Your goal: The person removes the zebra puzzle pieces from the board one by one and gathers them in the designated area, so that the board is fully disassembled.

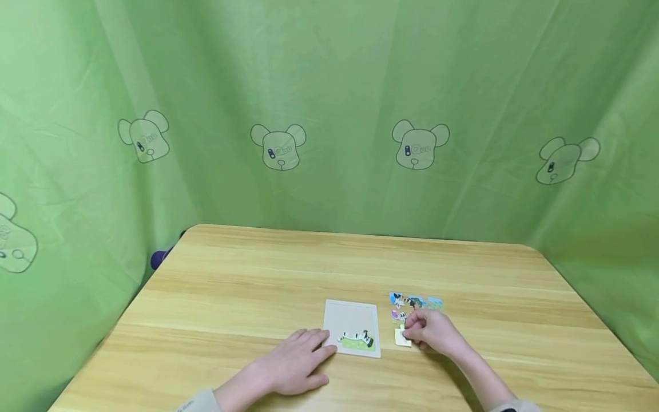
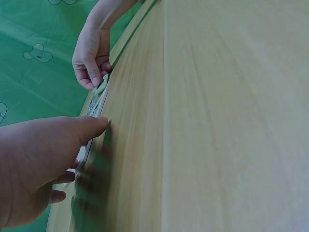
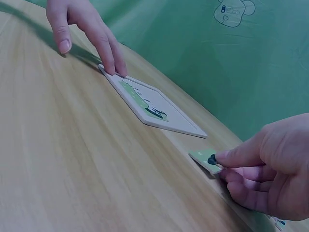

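A square white puzzle tray (image 1: 352, 316) lies flat on the table. Fitted pieces (image 1: 358, 341) along its lower edge show green grass and black-and-white striped shapes. My left hand (image 1: 296, 363) touches the tray's left edge with its fingertips, fingers extended and thumb apart. To the right of the tray, my right hand (image 1: 435, 331) pinches a puzzle piece (image 3: 202, 158) between thumb and fingers. This piece is green with a dark mark, and in the right wrist view it tilts, one edge close to the table. Loose puzzle pieces (image 1: 399, 300) lie just beyond the right hand, which partly hides them.
The wood-grain table (image 1: 247, 274) extends around the tray on all sides. Behind it and at both sides hangs a green curtain (image 1: 340, 68) with bear-head outlines. Something purple (image 1: 158, 259) shows past the table's left edge.
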